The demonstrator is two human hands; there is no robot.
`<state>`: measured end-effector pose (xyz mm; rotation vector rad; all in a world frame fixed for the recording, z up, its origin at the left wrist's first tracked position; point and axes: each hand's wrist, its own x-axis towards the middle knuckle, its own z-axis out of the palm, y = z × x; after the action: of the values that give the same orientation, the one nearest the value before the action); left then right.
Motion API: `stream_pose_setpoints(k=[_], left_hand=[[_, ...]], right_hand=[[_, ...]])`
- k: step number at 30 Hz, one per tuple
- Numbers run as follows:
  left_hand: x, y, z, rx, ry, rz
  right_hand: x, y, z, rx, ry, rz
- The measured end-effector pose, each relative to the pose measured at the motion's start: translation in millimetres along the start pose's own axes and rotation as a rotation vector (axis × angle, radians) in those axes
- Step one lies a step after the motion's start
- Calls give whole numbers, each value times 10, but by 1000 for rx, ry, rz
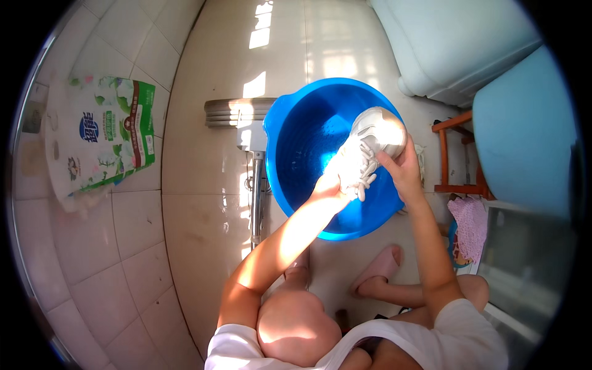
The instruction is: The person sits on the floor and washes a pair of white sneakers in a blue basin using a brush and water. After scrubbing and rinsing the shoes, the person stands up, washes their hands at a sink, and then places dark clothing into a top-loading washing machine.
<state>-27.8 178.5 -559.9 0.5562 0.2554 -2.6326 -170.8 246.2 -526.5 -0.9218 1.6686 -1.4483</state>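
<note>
A white lace-up shoe (370, 138) is held over a round blue plastic basin (273, 157), its toe pointing away from me. My left hand (330, 187) grips the heel end, partly washed out by strong sunlight. At the toe end, my right hand (403, 169) holds the shoe's side with the thumb on top. Loose white laces (365, 178) hang over the shoe's upper near my left hand. Inside the basin, the blue bottom shows droplets and bright glare; I cannot tell how much water it holds.
Left of the basin a mop (256, 185) with a metal handle lies on the tiled floor (203, 231). A detergent bag (115, 129) is by the left wall. To the right stand a reddish wooden stool frame (444, 152) and a pink cloth (468, 226). A pink slipper (379, 268) is on my foot.
</note>
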Motion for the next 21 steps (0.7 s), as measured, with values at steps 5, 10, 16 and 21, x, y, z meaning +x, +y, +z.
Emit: stream_pose_setpoints(k=[5,10,16,21], left_hand=[[-78,-34,38,10,-82,87],[-81,57,1,210,-43,229],[434,53,-95,350,804,389],[577,192,-574,485,928,393]], right_hand=[[116,-35,192,-533,424,-336],[618,551,71,-233,370,-23],[675,2211,-269,-635,-67,341],[-63,2524,473,-1075,-149,420]])
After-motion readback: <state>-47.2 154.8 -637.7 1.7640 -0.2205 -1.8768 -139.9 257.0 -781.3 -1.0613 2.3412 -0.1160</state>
